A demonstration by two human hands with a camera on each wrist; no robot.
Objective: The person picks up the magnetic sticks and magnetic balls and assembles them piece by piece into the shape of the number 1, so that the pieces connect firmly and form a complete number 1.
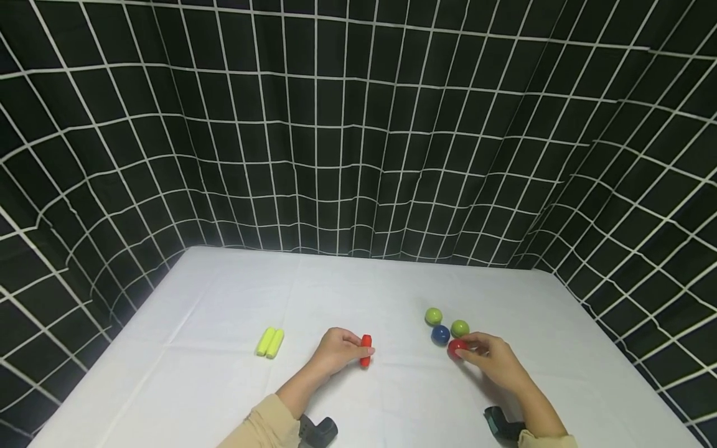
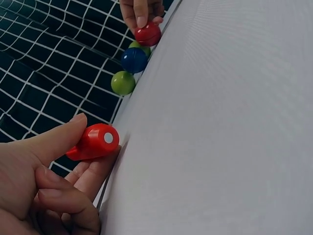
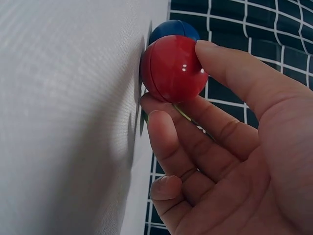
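Note:
My left hand (image 1: 337, 351) pinches a short red cylinder (image 1: 366, 351) between thumb and fingers, close over the white table. In the left wrist view the cylinder (image 2: 100, 140) shows a pale round spot on its end. Over on the right, my right hand (image 1: 493, 359) holds a glossy red ball (image 3: 173, 68) between thumb and fingertips, low at the tabletop. A blue ball (image 1: 440, 335) sits right beside the red one. Two green balls (image 1: 434, 316) lie just beyond, one of them next to the right fingertips.
Two yellow cylinders (image 1: 266, 341) lie side by side left of my left hand. The white cloth-covered table (image 1: 185, 348) ends at a black curtain (image 1: 336, 155) with a white grid, which also stands along both sides. Each wrist wears a dark device.

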